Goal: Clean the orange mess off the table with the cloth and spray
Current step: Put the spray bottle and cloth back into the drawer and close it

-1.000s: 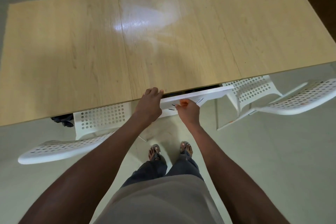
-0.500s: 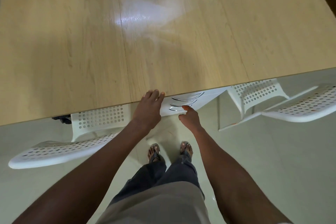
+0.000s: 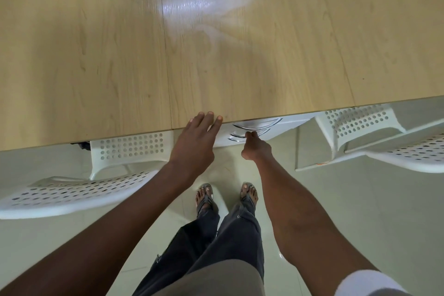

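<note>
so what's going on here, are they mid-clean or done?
No cloth, spray or orange mess shows. The person stands at the table, which has a smeary sheen. The left hand rests flat on the table's near edge. The right hand has a fingertip against a handle of the white drawer unit under the table. The drawers look closed.

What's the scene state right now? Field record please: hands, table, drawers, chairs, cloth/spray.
left hand: straight fingers resting on the table's near edge
right hand: fingertips at a drawer handle; grip unclear
table: light wood, wet sheen near the far middle, no orange mess visible
drawer unit: white, under the table, drawers look closed
chairs: white perforated, one at left, one at right
cloth, spray: not in view
</note>
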